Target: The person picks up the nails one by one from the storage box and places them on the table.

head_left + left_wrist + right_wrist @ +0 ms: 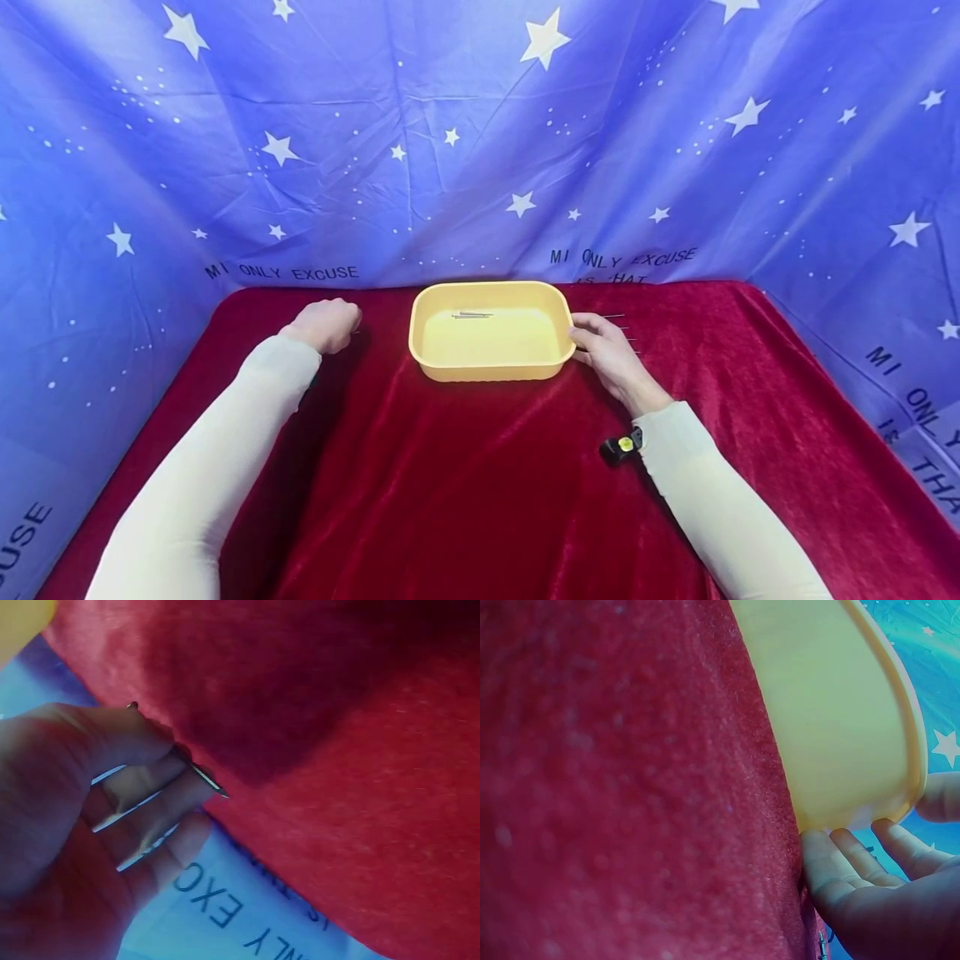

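Note:
In the left wrist view, a thin metal nail (208, 780) is pinched between the thumb and forefinger of my left hand (327, 325), its pointed end sticking out past the fingertips. That hand is over the left part of the red cloth, apart from the yellow plastic bin (491, 372). My right hand (611, 354) holds the bin's right end, thumb at the rim and fingers against the outer wall. Inside the bin, near its back wall, lie a few thin nails (472, 315).
Several more nails (615, 316) lie on the red velvet cloth (480, 483) right of the bin, partly behind the right hand. A blue curtain with white stars (480, 167) encloses the table at the back and sides.

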The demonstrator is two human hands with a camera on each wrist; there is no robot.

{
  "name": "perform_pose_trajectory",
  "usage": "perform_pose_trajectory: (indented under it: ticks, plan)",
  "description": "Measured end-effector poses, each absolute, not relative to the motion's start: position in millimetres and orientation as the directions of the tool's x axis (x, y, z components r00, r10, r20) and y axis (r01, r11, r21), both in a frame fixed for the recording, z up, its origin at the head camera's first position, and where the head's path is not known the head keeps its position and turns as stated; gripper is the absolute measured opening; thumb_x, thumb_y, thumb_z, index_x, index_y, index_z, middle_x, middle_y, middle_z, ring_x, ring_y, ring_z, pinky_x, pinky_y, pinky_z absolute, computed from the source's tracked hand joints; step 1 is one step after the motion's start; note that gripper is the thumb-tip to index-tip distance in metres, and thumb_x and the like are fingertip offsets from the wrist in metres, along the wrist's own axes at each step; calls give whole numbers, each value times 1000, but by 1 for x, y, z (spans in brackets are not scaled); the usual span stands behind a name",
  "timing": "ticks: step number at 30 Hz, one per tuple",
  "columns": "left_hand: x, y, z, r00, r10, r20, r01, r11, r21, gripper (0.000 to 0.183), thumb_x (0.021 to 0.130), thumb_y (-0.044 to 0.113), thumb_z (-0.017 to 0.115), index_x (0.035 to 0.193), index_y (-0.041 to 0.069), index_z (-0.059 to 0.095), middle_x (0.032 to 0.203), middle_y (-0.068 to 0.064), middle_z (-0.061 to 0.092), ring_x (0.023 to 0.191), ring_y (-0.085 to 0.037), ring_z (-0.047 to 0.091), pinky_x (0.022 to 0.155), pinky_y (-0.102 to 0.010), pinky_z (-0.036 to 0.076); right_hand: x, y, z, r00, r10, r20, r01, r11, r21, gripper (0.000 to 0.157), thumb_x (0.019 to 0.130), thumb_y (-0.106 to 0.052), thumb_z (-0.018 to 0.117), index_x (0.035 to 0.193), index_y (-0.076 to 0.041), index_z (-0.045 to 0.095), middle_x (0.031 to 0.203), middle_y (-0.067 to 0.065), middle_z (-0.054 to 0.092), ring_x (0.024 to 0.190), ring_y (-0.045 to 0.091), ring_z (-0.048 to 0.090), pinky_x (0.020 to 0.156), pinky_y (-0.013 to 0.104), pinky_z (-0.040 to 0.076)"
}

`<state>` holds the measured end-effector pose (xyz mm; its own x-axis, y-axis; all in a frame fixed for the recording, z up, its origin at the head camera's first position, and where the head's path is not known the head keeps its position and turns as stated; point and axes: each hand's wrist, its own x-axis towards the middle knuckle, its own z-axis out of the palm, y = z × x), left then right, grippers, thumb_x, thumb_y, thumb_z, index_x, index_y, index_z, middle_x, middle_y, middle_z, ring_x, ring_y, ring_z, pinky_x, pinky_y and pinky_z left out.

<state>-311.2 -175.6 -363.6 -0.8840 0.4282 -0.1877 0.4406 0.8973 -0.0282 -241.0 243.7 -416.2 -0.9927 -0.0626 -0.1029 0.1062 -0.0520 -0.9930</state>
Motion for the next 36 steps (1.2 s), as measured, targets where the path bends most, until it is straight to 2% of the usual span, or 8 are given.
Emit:
perform_pose_trajectory:
  ticks: [11,25,36]
  plan:
    - [-313,-181,-378,-884,439,-163,448,894,-24,25,76,-6,56,61,14,52,66,-4,55,62,-25,55,59,-44,49,-240,243,-414,-992,-67,-108,112,-51,-992,44,97,-9,47,136,11,37,122,22,46,100,18,59,88,29,51]
    - [-311,-177,-382,-889,429,-159,440,897,-42,22,75,-4,58,61,13,54,72,-8,60,69,-30,61,63,-49,52,-241,243,-414,-992,-72,-108,111,-46,-993,43,98,-7,44,136,11,37,123,22,46,99,16,59,90,30,51]
    - [-311,-177,-382,-895,417,-157,424,905,-13,18,74,-3,60,64,11,55,74,-9,60,69,-30,60,63,-50,51,-240,243,-414,-992,-72,-105,108,-51,-993,43,97,-6,44,135,12,36,123,23,45,98,16,59,88,30,52]
